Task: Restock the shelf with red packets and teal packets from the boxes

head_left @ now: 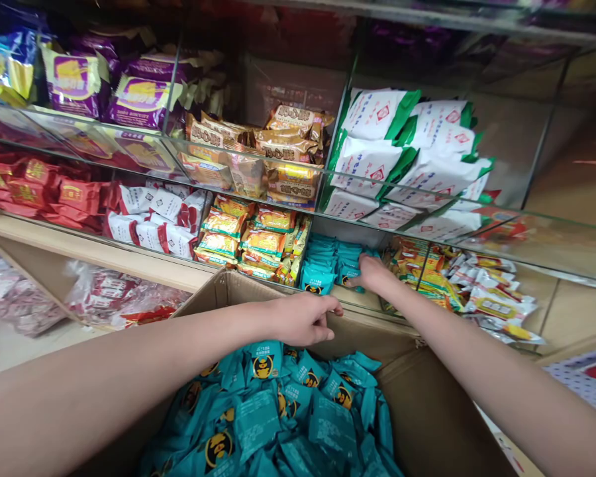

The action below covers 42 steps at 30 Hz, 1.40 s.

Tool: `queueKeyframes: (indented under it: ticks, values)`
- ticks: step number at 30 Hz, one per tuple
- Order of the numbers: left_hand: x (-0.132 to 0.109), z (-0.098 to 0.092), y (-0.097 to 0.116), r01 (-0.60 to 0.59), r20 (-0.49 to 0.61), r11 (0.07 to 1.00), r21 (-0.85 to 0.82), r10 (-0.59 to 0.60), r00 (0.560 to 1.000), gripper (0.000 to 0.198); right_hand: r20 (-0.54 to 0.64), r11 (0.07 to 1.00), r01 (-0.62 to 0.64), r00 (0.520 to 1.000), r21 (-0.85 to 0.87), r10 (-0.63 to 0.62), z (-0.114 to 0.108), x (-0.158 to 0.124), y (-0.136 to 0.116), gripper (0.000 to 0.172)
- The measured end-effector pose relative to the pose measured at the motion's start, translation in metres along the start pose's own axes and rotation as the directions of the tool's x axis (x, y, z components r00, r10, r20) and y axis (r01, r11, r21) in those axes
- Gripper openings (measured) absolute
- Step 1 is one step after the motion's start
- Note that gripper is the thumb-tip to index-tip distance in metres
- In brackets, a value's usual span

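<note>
My right hand (373, 273) reaches into a lower shelf compartment, its thumb and fingers closed around a teal snack packet (348, 271). More teal packets (318, 265) are stacked just to the left of it. In front of the shelf, above the box, my left hand (308, 319) hangs with loosely bent fingers apart and nothing visible in them. Below both hands stands an open cardboard box (427, 397). It holds many loose teal packets (258, 421) with a black and yellow round print, lying at mixed angles.
Clear dividers and a glass front strip (258, 159) edge the compartments. Orange-yellow packets (265, 242) lie left of the teal stack, yellow-green ones (427, 275) right. White-green packages (377, 165) fill the shelf above. Plastic-wrapped bags (114, 288) sit at lower left.
</note>
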State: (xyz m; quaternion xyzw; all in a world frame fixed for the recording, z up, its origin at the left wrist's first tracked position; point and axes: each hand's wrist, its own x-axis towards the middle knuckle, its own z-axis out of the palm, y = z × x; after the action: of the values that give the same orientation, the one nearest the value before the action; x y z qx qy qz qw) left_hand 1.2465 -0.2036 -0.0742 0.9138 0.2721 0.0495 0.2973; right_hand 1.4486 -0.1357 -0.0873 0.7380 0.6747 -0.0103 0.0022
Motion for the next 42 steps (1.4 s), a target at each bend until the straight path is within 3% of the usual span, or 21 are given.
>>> queueKeyframes:
  ticks: [12,19,21,24,29,32,35,37,39,40,42]
  values:
    - [0.000,-0.002,0.002,-0.003,-0.014,1.000,0.009,0.003,1.000,0.033,-0.047,0.961,-0.068,0.995,0.269,0.084,0.009,0.005,-0.003,0.064]
    - [0.000,-0.003,0.004,0.008,-0.008,1.000,-0.010,-0.008,1.000,0.032,-0.022,0.924,-0.118,0.991,0.363,0.135,0.010,0.007,-0.005,0.091]
    - [0.000,-0.003,0.004,0.006,-0.013,1.000,-0.002,-0.006,1.000,0.032,0.006,0.915,-0.119,0.992,0.387,0.126,0.010,0.008,-0.003,0.091]
    - [-0.001,-0.003,0.005,0.007,-0.023,1.000,0.000,-0.007,1.000,0.032,0.038,0.907,-0.127,0.992,0.402,0.122,0.011,0.009,0.000,0.089]
    - [-0.001,-0.002,0.005,0.010,-0.025,1.000,-0.008,-0.010,1.000,0.033,0.037,0.926,-0.091,0.996,0.366,0.083,0.012,0.005,0.000,0.107]
    - [0.000,-0.002,0.004,0.001,-0.023,1.000,-0.005,-0.001,1.000,0.033,0.012,0.946,-0.078,0.997,0.316,0.079,0.009,0.001,-0.002,0.109]
    - [-0.001,-0.001,0.005,-0.026,-0.034,1.000,0.008,0.026,0.999,0.034,-0.124,0.970,-0.029,0.990,0.240,0.061,-0.002,-0.013,-0.002,0.089]
    - [-0.004,0.001,0.006,-0.043,-0.026,0.999,0.034,0.044,0.999,0.033,-0.282,0.972,0.085,0.959,0.218,-0.020,-0.013,-0.036,-0.003,0.057]
    - [-0.007,0.006,0.006,-0.047,0.054,0.992,0.118,0.040,0.998,0.030,-0.368,0.935,0.270,0.914,0.232,-0.173,-0.022,-0.067,-0.005,0.026]
    - [-0.009,0.009,0.007,-0.046,0.122,0.981,0.188,0.023,0.992,0.030,-0.329,0.893,0.363,0.905,0.265,-0.270,-0.024,-0.085,-0.008,0.022]
    - [-0.013,0.018,0.006,-0.054,0.283,0.937,0.345,-0.049,0.958,0.031,-0.091,0.823,0.457,0.886,0.337,-0.455,-0.021,-0.117,-0.015,0.025]
